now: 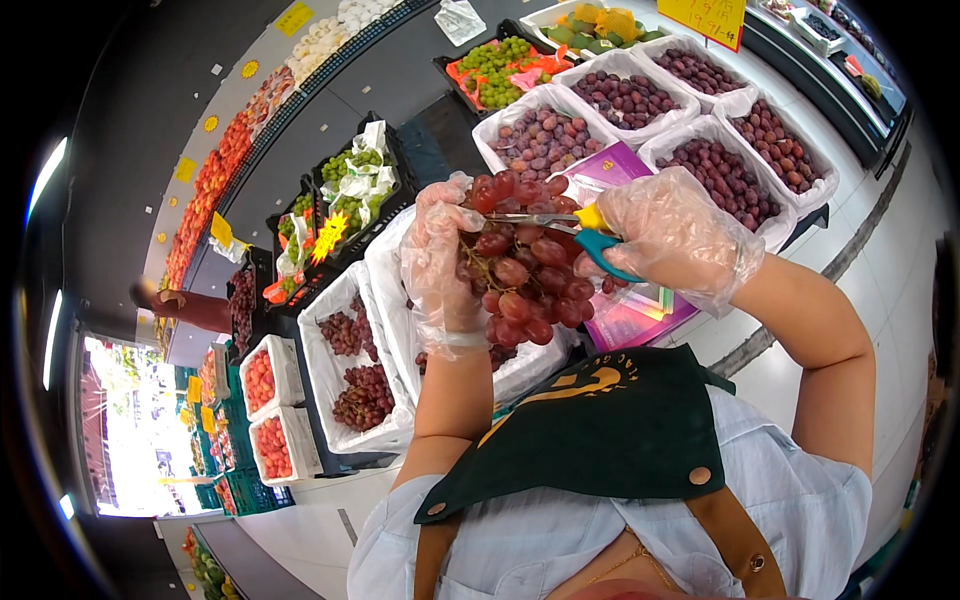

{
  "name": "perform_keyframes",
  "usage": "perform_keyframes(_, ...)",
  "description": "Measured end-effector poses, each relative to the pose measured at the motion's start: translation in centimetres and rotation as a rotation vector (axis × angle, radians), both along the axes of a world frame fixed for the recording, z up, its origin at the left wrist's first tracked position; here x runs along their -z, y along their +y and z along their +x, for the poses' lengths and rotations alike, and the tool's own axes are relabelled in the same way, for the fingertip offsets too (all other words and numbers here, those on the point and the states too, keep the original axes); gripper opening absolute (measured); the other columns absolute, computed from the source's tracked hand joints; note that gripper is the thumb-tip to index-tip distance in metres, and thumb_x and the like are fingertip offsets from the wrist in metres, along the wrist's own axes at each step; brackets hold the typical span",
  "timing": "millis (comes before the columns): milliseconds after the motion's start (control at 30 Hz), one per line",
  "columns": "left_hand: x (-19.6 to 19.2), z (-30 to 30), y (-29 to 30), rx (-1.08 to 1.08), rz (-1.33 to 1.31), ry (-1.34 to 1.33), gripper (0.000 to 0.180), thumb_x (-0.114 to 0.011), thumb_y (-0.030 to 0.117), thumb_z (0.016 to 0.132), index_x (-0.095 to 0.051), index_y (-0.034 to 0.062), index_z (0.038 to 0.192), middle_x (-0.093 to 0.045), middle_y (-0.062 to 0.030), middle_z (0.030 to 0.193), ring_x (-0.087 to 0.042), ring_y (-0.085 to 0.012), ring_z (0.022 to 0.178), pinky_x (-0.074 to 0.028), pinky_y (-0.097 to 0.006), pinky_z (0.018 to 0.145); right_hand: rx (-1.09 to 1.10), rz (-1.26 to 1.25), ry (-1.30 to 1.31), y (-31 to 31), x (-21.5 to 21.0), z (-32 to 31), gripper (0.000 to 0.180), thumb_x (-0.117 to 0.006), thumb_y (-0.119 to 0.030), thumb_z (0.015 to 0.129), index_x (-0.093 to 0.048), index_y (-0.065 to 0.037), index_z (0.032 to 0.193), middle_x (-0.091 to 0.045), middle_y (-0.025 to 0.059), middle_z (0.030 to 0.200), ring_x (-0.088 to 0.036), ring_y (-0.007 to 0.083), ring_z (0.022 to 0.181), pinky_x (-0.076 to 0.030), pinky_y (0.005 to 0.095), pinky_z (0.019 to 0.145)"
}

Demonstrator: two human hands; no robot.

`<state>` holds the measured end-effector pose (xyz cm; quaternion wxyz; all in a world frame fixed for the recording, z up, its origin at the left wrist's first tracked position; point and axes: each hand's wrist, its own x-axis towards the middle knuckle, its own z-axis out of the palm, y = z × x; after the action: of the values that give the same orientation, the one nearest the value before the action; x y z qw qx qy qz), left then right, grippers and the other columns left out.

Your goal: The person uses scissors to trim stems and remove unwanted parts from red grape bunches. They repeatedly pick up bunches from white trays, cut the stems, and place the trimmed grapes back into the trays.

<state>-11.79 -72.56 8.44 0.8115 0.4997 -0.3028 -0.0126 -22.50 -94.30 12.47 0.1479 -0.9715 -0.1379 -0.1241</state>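
Note:
My left hand (438, 262), in a thin transparent plastic glove, grips a large bunch of red grapes (535, 285) and holds it up in front of me. From the right, my right hand (685, 225), gloved the same way, is closed round the handles of a pair of scissors (600, 252) with yellow and teal grips. The metal blades point left across the upper part of the bunch, their tips close to my left fingers. Whether the blades are parted cannot be made out. Under the hands lies a purple printed carton (605, 168), partly hidden by the grapes.
White-lined boxes of red grapes (362, 395) stand to the left of my hands. Lined crates of dark plums (635, 100) are beyond, at the right. Black crates hold green grapes (350, 180). Farther left are boxed small red fruits (272, 447) and another person's arm (195, 308).

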Motion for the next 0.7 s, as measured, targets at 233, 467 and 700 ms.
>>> perform_keyframes(233,-0.9,-0.8,-0.5,-0.011,0.009,0.056,0.022,-0.056,0.023,0.096,-0.056,0.0024,0.088,-0.057,-0.0117,0.113,-0.062,-0.0251,0.104,-0.053,-0.039,0.088,0.049,-0.017,-0.031,-0.4,-0.3,-0.6,0.04,-0.076,-0.038,0.075,-0.058,-0.003,0.072,-0.059,0.0195,0.072,-0.061,0.0378,0.07,-0.046,0.0448,0.062)
perform_keyframes(467,0.0,0.0,0.4,-0.133,0.08,-0.024,0.027,-0.057,0.02,0.098,-0.061,0.003,0.077,-0.051,-0.0051,0.112,-0.052,-0.0191,0.109,-0.041,-0.035,0.098,-0.02,0.058,-0.02,-0.9,0.3,-2.0,0.047,-0.078,-0.044,0.073,-0.061,0.0,0.074,-0.058,0.0198,0.07,-0.06,0.0395,0.069,-0.046,0.0449,0.062)
perform_keyframes(700,0.2,0.0,-0.1,-0.199,0.106,-0.084,0.022,-0.055,0.02,0.099,-0.061,0.0031,0.085,-0.052,-0.0061,0.111,-0.055,-0.0186,0.103,-0.044,-0.034,0.094,0.033,0.055,0.025,-0.5,0.6,-2.0,0.048,-0.075,-0.046,0.075,-0.059,-0.002,0.07,-0.058,0.0193,0.069,-0.06,0.0394,0.067,-0.046,0.0452,0.06)
